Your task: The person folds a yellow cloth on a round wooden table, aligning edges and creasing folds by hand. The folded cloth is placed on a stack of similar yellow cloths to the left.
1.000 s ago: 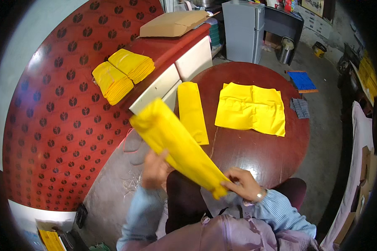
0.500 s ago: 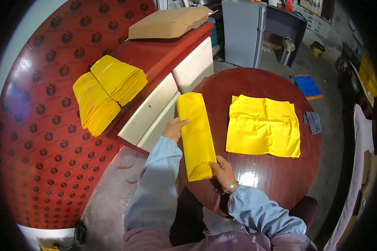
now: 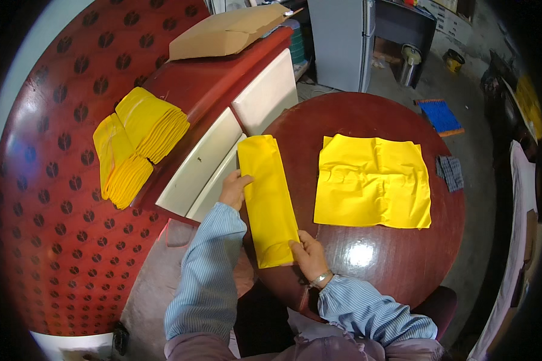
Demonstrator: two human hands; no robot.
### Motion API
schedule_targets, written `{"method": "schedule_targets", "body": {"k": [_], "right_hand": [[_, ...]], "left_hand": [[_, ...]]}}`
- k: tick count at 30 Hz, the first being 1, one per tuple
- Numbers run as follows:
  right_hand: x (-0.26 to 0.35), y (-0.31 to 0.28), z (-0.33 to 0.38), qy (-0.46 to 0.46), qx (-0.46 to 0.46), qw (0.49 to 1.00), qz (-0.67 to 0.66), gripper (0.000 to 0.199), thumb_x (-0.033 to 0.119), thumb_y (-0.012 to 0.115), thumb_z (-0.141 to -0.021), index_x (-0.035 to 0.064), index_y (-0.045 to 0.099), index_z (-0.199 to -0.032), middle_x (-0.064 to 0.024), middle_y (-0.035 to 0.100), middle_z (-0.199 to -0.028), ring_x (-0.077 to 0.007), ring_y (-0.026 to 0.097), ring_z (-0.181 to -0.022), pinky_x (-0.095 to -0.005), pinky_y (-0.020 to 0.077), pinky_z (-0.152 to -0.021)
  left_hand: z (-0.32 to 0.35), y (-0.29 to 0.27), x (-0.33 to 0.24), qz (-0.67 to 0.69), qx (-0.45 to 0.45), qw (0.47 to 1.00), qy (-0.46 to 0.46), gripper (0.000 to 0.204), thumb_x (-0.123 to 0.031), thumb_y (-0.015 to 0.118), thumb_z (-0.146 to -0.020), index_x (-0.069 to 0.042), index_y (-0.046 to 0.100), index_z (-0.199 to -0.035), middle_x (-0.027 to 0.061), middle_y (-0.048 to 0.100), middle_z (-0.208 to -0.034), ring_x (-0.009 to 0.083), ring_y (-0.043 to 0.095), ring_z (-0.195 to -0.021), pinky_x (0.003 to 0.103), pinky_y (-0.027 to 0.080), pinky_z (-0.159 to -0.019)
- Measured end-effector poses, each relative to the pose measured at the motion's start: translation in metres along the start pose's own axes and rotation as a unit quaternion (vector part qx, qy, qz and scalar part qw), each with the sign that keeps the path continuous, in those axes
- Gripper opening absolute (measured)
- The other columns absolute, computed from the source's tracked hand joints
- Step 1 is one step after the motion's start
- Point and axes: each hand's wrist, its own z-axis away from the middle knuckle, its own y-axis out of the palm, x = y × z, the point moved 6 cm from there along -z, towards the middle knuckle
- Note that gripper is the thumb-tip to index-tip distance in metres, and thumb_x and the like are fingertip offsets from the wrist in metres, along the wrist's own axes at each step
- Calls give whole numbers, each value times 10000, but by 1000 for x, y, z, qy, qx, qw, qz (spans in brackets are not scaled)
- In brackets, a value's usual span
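A long yellow folded cloth piece (image 3: 267, 201) lies lengthwise between my hands, over the left edge of the round table. My left hand (image 3: 235, 189) grips its left side, with the thumb on top and the other fingers mostly hidden beneath. At the near right corner, my right hand (image 3: 308, 255) pinches it, thumb uppermost. Farther right, a creased yellow sheet (image 3: 373, 182) is spread flat on the dark red round table (image 3: 367, 111), apart from both hands.
Two stacks of folded yellow cloth (image 3: 152, 125) rest on the red patterned surface at left. A flat cardboard box (image 3: 226, 31) sits behind them. White drawers (image 3: 202, 165) stand beside the table. A checked grey cloth (image 3: 450, 173) is at the table's right edge.
The whole scene has shifted a little leftward in the view. Both hands keep hold of the folded yellow piece, which has moved only slightly.
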Motion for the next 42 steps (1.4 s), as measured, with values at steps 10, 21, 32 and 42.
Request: {"method": "schedule_targets", "body": {"k": [10, 21, 32, 42], "right_hand": [[18, 6, 6, 13, 24, 997, -77, 248, 100, 560, -1065, -54, 634, -1244, -130, 741, -1006, -179, 732, -889, -360, 665, -706], [25, 0, 35, 95, 71, 986, -114, 321, 112, 493, -1111, -69, 554, -1369, -177, 729, -1151, -239, 768, -945, -349, 668, -794], [146, -19, -23, -264, 92, 936, 215, 234, 188, 569, -1084, 8, 710, -1135, -110, 686, -922, -224, 660, -828, -330, 515, -747], [128, 82, -257, -279, 290, 661, 634, 503, 438, 380, -1134, 178, 604, -1502, -141, 561, -1568, -354, 526, -1443, -414, 378, -1249]], "left_hand": [[37, 47, -58, -553, -150, 725, 382, 525, -39, 739, -911, 25, 519, -1384, 212, 574, -1436, 372, 523, -1412, 452, 399, -1215], [-13, 73, 0, -663, 33, 681, 309, 743, -457, 453, -1115, -5, 243, -1666, 234, 198, -1747, 383, 140, -1636, 524, 168, -1313], [1, 78, -7, -682, 7, 659, 316, 774, -513, 461, -1098, -54, 238, -1680, 175, 205, -1758, 322, 139, -1643, 492, 124, -1331], [8, 86, -14, -633, -26, 671, 386, 563, -427, 526, -1060, 3, 610, -1413, 268, 625, -1394, 451, 512, -1347, 538, 356, -1182]]}}
